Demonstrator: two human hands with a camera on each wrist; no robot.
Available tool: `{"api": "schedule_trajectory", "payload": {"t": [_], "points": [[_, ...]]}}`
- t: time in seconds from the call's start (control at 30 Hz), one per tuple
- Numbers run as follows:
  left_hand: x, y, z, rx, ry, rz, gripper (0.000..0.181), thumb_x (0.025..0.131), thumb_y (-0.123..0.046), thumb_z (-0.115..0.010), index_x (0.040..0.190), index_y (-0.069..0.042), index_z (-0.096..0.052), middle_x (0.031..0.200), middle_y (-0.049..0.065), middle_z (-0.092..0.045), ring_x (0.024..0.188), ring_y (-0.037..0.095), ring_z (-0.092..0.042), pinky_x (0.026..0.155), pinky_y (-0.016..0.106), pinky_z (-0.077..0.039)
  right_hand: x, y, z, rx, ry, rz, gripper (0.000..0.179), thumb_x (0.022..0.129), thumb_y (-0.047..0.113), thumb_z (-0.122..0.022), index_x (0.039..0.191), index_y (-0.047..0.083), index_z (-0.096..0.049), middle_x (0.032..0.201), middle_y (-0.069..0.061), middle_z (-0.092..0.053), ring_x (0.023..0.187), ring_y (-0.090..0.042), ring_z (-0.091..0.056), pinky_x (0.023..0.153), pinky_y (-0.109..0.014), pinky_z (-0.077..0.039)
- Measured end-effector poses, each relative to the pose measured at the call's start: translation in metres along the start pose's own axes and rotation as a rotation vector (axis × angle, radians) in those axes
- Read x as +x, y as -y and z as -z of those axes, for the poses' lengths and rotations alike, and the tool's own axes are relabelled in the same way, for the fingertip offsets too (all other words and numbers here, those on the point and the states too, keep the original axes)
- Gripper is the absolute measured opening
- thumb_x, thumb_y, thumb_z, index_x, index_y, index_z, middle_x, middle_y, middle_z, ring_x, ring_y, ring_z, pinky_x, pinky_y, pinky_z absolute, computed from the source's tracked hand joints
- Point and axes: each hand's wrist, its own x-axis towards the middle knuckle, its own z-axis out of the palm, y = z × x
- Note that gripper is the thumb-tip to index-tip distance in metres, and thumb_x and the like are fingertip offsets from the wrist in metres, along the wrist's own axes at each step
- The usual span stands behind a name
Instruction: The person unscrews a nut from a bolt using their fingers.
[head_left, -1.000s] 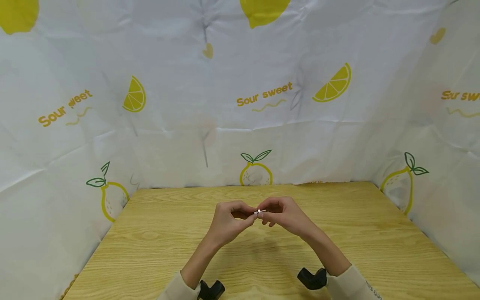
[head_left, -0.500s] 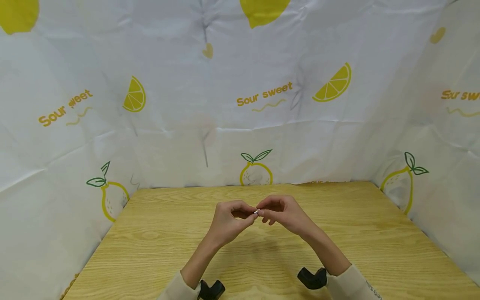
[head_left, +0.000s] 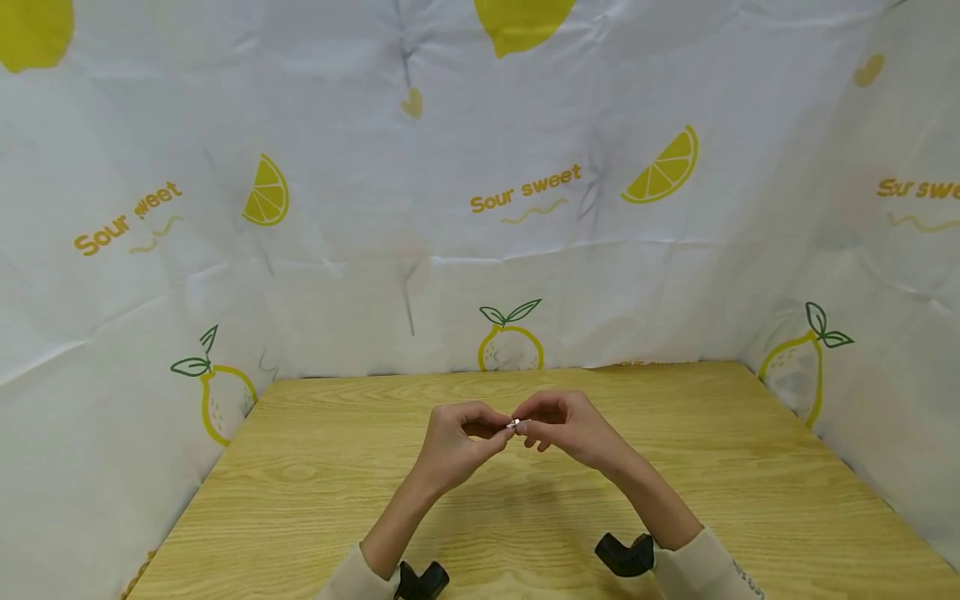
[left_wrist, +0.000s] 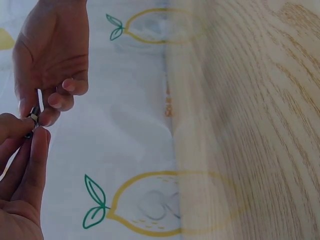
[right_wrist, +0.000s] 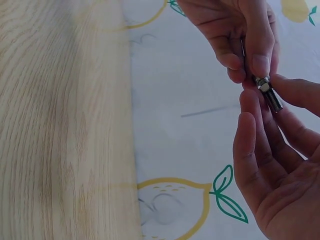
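Observation:
A small silver threaded bolt (right_wrist: 273, 100) with a hex nut (right_wrist: 264, 87) on it is held between both hands above the table. My left hand (head_left: 453, 443) pinches one end of the bolt with thumb and fingers, covering that end. From the other side, my right hand (head_left: 579, 430) has its thumb and index finger at the nut, its other fingers loosely bent below. The threaded end points toward the right palm in the right wrist view. In the left wrist view the metal (left_wrist: 34, 116) is partly hidden by the fingertips.
A wood-grain table (head_left: 337, 500) spreads beneath the hands. White cloth (head_left: 420, 192) printed with lemons stands behind it and along both sides. Black wrist mounts (head_left: 626, 556) sit at the cuffs of the light sleeves (head_left: 701, 571).
My right fingertips shift slightly around the bolt and nut; half a second ago they covered more of the metal. The left hand stays almost still. The head view has moved slightly.

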Motion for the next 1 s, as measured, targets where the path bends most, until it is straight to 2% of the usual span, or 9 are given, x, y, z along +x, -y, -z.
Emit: {"api": "schedule_trajectory", "payload": {"t": [0.4,0.57,0.77,1.0], "points": [[-0.0005,-0.0011,0.0002,0.004,0.000,-0.012,0.005,0.089,-0.001,-0.079,0.092,-0.004,-0.080,0.089,0.011,-0.079,0.076,0.011,-0.077,0.069,0.027,-0.066,-0.0002,-0.0015,-0.0005,-0.035,-0.006,0.016,0.020,0.098,0.012,-0.070,0.113,-0.001,-0.073,0.096,-0.022,-0.073,0.077,-0.017,-0.072,0.068,-0.033,-0.063],[-0.0005,-0.0013,0.0003,0.003,0.000,-0.011,0.004,0.089,-0.003,-0.080,0.093,-0.003,-0.080,0.090,0.011,-0.080,0.076,0.012,-0.077,0.069,0.027,-0.066,-0.0001,0.0006,-0.0007,-0.032,-0.010,0.006,0.020,0.100,0.013,-0.069,0.113,-0.001,-0.073,0.102,-0.023,-0.073,0.078,-0.014,-0.071,0.070,-0.032,-0.063],[-0.0004,-0.0021,0.0000,0.003,0.002,-0.008,0.004,0.090,-0.004,-0.080,0.093,-0.004,-0.080,0.090,0.011,-0.080,0.075,0.011,-0.077,0.070,0.027,-0.065,-0.0005,0.0017,-0.0009,-0.005,-0.020,0.010,0.022,0.100,0.014,-0.068,0.114,-0.003,-0.072,0.106,-0.031,-0.071,0.078,-0.013,-0.071,0.072,-0.034,-0.064],[-0.0009,-0.0026,0.0003,0.012,0.005,-0.003,0.004,0.090,-0.004,-0.079,0.093,-0.004,-0.080,0.090,0.010,-0.080,0.076,0.010,-0.077,0.070,0.027,-0.066,-0.0005,0.0000,0.0000,-0.025,-0.012,0.011,0.022,0.100,0.014,-0.069,0.114,-0.002,-0.073,0.099,-0.024,-0.073,0.075,-0.011,-0.070,0.071,-0.035,-0.063]]}}
